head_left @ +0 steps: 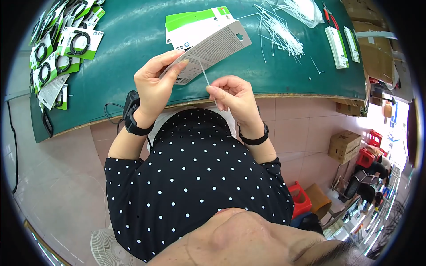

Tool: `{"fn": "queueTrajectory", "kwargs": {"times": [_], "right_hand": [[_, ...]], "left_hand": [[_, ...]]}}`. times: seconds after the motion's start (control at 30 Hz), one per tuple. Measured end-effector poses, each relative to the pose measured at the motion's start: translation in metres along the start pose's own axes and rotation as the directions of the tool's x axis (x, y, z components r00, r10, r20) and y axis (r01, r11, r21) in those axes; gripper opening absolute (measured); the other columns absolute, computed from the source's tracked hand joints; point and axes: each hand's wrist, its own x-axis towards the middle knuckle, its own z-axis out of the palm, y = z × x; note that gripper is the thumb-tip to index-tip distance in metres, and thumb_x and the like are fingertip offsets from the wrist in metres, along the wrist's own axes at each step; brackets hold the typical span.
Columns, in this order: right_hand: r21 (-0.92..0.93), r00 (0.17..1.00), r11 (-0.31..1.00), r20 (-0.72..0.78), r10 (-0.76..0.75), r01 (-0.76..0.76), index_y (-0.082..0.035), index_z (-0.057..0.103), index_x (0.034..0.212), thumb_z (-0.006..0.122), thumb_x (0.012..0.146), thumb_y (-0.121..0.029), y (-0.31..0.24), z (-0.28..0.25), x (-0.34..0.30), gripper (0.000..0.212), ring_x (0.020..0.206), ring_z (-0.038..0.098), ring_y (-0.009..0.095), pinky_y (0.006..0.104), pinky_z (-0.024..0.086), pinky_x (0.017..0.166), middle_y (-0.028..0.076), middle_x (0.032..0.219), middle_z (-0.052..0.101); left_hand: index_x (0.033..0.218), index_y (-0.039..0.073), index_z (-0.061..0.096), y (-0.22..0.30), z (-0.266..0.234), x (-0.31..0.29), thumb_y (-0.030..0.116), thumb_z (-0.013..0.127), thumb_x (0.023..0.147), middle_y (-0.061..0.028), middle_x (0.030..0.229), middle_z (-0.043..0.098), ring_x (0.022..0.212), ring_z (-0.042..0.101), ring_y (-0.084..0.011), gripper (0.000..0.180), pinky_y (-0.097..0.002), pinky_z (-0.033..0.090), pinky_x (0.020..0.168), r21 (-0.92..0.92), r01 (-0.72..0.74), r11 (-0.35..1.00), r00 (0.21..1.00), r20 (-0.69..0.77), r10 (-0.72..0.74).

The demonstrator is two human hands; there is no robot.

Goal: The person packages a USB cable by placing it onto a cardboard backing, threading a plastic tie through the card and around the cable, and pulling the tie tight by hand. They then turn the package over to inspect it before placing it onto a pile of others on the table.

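My left hand (157, 82) grips a printed cardboard packaging card (208, 48) by its lower left end, thumb on the near face. The card is tilted up above the table's front edge, and its hang hole is at the upper right. Between the thumb and fingers of my right hand (233, 95) is a thin white cable tie (203, 72). The tie's upper end meets the card's printed face; whether it passes through a hole cannot be seen. Behind the held card lies a stack of green and white cards (191, 24).
On the green table (120, 53), carded black cables (80, 43) are heaped at left. Loose white cable ties (279, 35) lie at back right, near a plastic bag (306, 12), red-handled pliers (330, 18) and more card stacks (336, 48). Red stools (300, 199) and a fan (111, 248) stand on the floor.
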Motion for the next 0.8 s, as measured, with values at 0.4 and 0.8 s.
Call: {"fn": "queueTrajectory", "kwargs": {"times": [0.4,0.8], "right_hand": [[-0.047,0.999,0.998,0.005,-0.050,0.051,0.000,0.062,0.084,0.071,0.086,-0.007,0.005,0.008,0.007,0.012,0.050,0.052,0.004,0.0170,0.038,0.043,0.004,0.069,0.062],[-0.009,1.000,1.000,-0.013,-0.021,0.020,-0.001,0.060,0.080,0.072,0.086,-0.008,0.003,0.012,0.008,0.014,0.049,0.051,0.004,0.0178,0.036,0.042,0.003,0.067,0.061]], "left_hand": [[0.098,0.001,0.072,-0.001,0.005,-0.002,-0.007,0.073,0.077,-0.0108,0.097,0.072,0.088,0.069,-0.0189,0.023,-0.0275,0.054,0.077,0.292,-0.310,0.905,0.945,-0.008,0.327],[0.096,0.002,0.072,-0.001,0.009,0.000,-0.007,0.074,0.075,-0.0115,0.096,0.072,0.086,0.069,-0.0207,0.023,-0.0286,0.054,0.077,0.372,-0.406,0.835,0.901,0.008,0.434]]}}
